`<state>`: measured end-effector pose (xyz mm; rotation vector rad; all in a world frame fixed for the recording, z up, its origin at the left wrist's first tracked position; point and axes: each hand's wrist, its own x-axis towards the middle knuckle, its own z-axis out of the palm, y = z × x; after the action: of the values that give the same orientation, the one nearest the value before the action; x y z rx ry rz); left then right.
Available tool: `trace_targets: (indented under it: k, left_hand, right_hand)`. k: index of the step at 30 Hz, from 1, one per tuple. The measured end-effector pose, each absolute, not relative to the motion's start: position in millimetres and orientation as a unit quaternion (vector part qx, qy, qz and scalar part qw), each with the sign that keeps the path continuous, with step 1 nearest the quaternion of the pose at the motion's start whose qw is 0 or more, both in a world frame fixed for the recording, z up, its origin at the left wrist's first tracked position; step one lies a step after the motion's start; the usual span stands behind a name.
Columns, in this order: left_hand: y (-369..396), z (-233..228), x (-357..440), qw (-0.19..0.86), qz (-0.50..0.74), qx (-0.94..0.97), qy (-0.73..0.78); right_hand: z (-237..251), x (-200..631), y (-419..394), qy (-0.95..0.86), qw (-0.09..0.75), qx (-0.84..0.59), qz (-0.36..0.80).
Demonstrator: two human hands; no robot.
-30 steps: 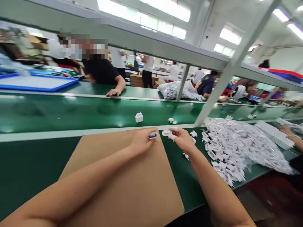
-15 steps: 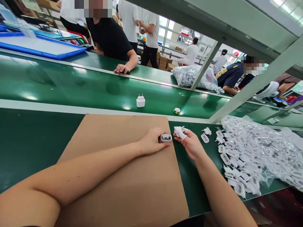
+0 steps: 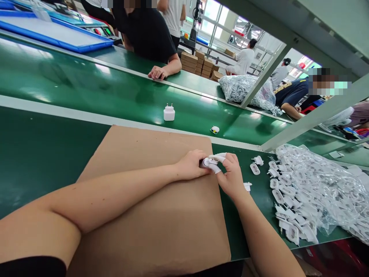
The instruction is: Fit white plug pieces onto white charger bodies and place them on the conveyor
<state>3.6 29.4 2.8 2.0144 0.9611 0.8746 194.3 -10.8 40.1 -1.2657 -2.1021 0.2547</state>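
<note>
The left hand [image 3: 191,164] pinches a white charger body [image 3: 205,163] at the right edge of the cardboard mat [image 3: 150,215], while the right hand [image 3: 232,175], two fingers in white finger cots, pinches a plug cap against its open end; the step in hand appears to be mating the two, and the next move calls for squaring and pressing them together. Right of the mat, loose plug caps [image 3: 284,200] spill from a clear bag [image 3: 323,184] on the green bench top [image 3: 40,157]; beyond its far edge a finished charger [image 3: 169,112] stands on the conveyor belt [image 3: 86,92], with co-workers along the far side.
</note>
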Motion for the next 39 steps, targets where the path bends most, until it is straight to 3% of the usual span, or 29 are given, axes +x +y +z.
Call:
trace_targets:
  k: [6, 16, 27, 32, 39]
  left_hand:
    - [30.2, 1.6, 3.1, 0.375, 0.35, 0.775, 0.368]
    - [31.2, 6.5, 0.7, 0.457, 0.334, 0.726, 0.391]
    - [32.6, 10.2, -5.3, 0.509, 0.303, 0.728, 0.347]
    - [32.3, 13.4, -5.9, 0.51, 0.304, 0.739, 0.317]
    - [32.2, 11.7, -5.2, 0.503, 0.323, 0.736, 0.319]
  right_hand:
    - [44.6, 190.5, -7.3, -0.833, 0.252, -0.493, 0.004]
    - [53.1, 195.3, 4.4, -0.847, 0.201, -0.489, 0.049]
    - [39.1, 192.7, -1.6, -0.804, 0.277, -0.518, 0.089]
    - [38.9, 190.7, -2.5, -0.792, 0.309, -0.497, 0.175]
    - [37.0, 185.0, -13.4, -0.811, 0.275, -0.516, 0.009]
